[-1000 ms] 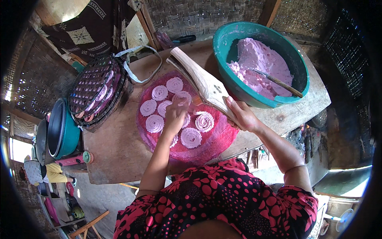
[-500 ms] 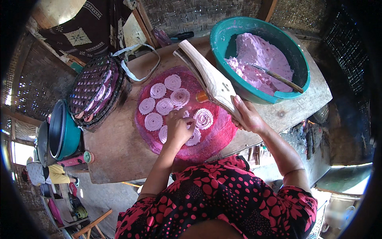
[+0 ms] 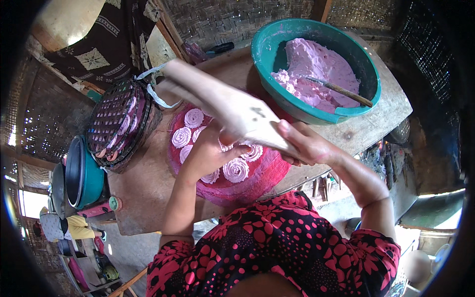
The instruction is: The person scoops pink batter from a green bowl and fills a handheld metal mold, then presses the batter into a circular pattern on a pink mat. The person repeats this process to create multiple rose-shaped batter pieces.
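Note:
A long pale wooden paddle (image 3: 222,101) is raised at a slant over the table. My right hand (image 3: 304,146) grips its near end. My left hand (image 3: 210,151) is under the paddle's middle, touching it, just above a round pink tray (image 3: 267,171) that carries several pale pink spiral coils (image 3: 236,170). Behind the paddle stands a big teal bowl (image 3: 368,96) of pink dough (image 3: 321,69) with a wooden stick (image 3: 339,91) lying in it.
A dark woven rack (image 3: 121,123) with more pink coils sits at the left on the wooden table (image 3: 143,193). A teal pot (image 3: 81,173) stands further left. Woven bamboo walls rise behind; a fire glows at the table's right edge.
The paddle has been lifted and swung nearer to me, lying flatter across the tray. My left hand has risen from the coils up to the paddle's underside.

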Motion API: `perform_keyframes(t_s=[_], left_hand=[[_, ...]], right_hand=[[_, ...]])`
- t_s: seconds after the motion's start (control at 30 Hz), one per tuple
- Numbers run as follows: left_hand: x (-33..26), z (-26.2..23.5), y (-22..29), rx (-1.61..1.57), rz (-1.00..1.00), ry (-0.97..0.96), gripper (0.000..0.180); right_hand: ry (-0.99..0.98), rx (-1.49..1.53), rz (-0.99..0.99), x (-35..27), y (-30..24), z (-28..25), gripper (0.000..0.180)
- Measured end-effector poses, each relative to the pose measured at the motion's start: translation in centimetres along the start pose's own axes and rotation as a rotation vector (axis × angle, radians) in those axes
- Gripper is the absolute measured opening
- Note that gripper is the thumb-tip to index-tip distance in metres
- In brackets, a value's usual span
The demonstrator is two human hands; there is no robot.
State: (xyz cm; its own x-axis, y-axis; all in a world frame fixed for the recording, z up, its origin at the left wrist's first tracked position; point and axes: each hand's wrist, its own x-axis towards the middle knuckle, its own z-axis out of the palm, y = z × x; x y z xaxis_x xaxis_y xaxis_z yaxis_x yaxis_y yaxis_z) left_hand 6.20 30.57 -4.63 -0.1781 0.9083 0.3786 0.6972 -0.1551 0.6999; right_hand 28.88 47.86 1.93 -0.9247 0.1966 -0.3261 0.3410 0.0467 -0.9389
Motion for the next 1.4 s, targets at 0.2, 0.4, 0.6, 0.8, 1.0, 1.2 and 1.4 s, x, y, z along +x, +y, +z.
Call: perform_keyframes(t_s=[0.2, 0.4, 0.6, 0.8, 1.0, 1.2, 1.4], left_hand=[[-2.0, -0.9, 2.7, 0.199, 0.219, 0.014, 0.022], [-4.8, 0.3, 5.3, -1.069, -0.22, -0.306, 0.016], [-2.7, -7.7, 6.8, -0.915, -0.648, -0.433, 0.023], [-0.9, -9.7, 10.7, 0.344, -0.102, -0.279, 0.026], [-1.7, -9.0, 9.6, 0.797, 0.014, -0.141, 0.034], [-0.4, -9.6, 4.4, -0.514, -0.11, 0.204, 0.03], [7.6, -7.7, 8.5, -0.907, 0.4, 0.911, 0.024]], right_hand=[[0.344, -0.903, -0.566, 0.7, -5.8, 1.0, 0.062], [0.044, -0.763, -1.077, 7.2, -6.6, -0.1, 0.06], [-0.101, -0.357, -1.85, 6.1, -12.2, 7.9, 0.053], [-0.41, -0.738, -1.351, 1.7, -16.2, 9.8, 0.036], [0.194, -0.345, -1.185, 3.9, -16.4, 5.0, 0.031], [0.802, 0.632, -1.23, 1.2, -14.8, -8.6, 0.02], [0.674, 0.839, -0.715, 7.6, -8.5, -3.6, 0.047]])
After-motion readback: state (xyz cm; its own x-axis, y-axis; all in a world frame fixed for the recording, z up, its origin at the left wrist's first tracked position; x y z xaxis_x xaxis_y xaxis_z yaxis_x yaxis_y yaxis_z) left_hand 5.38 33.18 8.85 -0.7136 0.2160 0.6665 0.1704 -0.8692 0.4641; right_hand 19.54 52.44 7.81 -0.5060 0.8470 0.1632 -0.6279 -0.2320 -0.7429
